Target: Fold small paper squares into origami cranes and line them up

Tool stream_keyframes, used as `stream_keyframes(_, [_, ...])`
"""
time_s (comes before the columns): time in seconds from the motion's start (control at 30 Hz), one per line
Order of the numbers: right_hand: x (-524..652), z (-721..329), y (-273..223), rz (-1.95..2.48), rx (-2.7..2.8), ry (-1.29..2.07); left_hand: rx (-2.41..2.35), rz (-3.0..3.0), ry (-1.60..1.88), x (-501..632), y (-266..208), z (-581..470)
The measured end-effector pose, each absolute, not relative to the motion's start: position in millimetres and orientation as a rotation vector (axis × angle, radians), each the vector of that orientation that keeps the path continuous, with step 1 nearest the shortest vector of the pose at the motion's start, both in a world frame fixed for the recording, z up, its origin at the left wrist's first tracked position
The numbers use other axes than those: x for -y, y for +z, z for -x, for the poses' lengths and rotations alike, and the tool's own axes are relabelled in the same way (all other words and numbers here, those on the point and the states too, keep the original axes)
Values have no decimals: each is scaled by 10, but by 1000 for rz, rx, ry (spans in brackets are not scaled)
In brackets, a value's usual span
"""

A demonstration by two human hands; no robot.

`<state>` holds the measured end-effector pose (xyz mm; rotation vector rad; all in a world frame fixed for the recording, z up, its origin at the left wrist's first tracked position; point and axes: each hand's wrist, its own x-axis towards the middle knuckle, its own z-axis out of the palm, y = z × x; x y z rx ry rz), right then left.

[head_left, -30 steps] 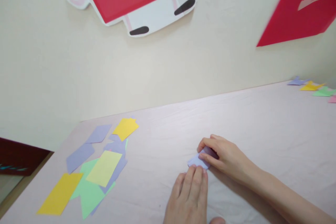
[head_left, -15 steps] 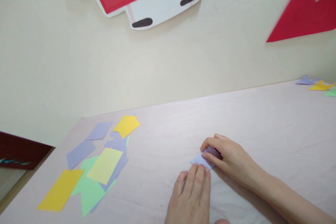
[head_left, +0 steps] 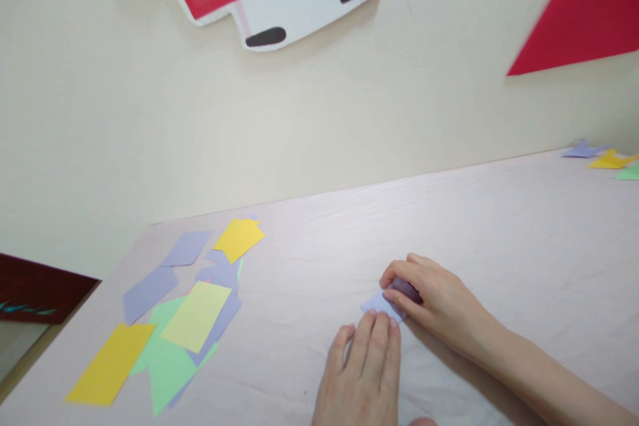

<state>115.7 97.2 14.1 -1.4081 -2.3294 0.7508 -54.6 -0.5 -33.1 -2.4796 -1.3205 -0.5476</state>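
Between my hands a small piece of folded lavender paper [head_left: 375,304] lies on the cloth-covered surface. My left hand [head_left: 362,366] rests flat on its near edge, fingers stretched forward and the index finger a little apart. From the right my right hand [head_left: 430,299] grips the paper's far right part, thumb and index finger curled around it. That part stands slightly raised and shadowed under the fingers, so its folds are partly hidden.
Loose paper pieces lie to the left: a yellow sheet [head_left: 112,363], a pale yellow sheet [head_left: 197,316], a green sheet [head_left: 170,359] and lavender sheets [head_left: 150,294]. Small folded papers [head_left: 612,159] sit at the far right. Behind stands a wall [head_left: 299,126] with red decorations.
Both hands keep almost the same place on the lavender paper. The view has shifted very slightly.
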Motion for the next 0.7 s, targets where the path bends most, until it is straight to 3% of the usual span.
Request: stream_keyframes(0.7, [-930,-1169,151,1323,2373,724,1347,2504,-539,-38,-220,528])
